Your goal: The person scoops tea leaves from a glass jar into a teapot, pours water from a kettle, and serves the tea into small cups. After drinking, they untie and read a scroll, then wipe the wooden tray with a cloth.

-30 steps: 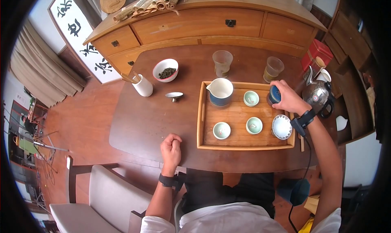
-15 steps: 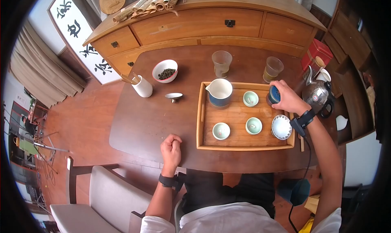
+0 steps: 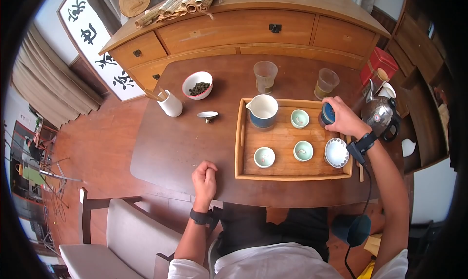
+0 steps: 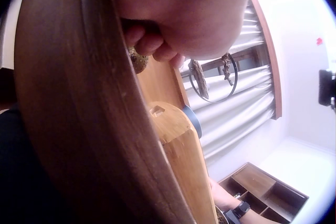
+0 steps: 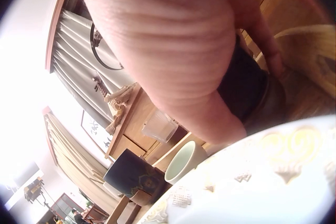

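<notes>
My right hand (image 3: 343, 117) grips a small dark blue pot (image 3: 327, 114) with a blue top, at the tray's back right corner. In the right wrist view the thumb and fingers wrap round its dark side (image 5: 244, 85). My left hand (image 3: 204, 180) rests on the table near its front edge, fingers curled and holding nothing. On the wooden tray (image 3: 282, 175) stand a blue and white pitcher (image 3: 263, 120), several pale green cups (image 3: 303, 151) and a white bowl with a patterned rim (image 3: 337, 152), just in front of the right hand.
A steel kettle (image 3: 379, 114) stands right of the right hand. Behind the tray are two clear cups (image 3: 265, 79). Further left are a bowl of tea leaves (image 3: 198, 85), a white holder with wooden tools (image 3: 171, 103) and a small strainer on a stand (image 3: 208, 115).
</notes>
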A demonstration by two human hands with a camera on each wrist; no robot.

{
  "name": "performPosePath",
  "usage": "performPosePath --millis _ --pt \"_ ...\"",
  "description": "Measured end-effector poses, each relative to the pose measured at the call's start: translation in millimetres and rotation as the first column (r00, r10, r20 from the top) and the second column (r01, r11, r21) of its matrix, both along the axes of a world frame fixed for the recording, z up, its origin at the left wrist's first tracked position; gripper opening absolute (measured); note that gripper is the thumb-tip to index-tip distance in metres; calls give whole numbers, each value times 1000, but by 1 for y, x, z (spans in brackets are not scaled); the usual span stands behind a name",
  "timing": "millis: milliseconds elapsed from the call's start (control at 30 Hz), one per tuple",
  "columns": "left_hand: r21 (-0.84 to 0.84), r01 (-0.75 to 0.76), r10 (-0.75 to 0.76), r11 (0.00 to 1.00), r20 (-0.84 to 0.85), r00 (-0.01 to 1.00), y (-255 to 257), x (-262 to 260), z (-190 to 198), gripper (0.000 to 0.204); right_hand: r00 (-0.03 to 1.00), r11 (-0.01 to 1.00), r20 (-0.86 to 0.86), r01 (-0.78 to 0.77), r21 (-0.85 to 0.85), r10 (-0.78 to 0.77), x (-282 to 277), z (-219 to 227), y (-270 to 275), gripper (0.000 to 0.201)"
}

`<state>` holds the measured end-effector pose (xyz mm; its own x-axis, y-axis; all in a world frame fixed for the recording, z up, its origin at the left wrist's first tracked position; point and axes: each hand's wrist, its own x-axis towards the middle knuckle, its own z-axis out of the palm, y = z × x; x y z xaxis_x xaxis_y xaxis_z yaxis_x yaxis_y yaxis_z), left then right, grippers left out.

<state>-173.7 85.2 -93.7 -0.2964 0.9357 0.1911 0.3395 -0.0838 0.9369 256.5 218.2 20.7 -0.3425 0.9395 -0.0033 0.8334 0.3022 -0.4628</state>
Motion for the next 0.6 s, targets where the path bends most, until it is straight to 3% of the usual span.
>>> performPosePath --millis 600 --pt "-23 2 -2 1000 3 1000 -1 -1 0 18 1000 1000 4 12 -12 -12 0 0 0 69"
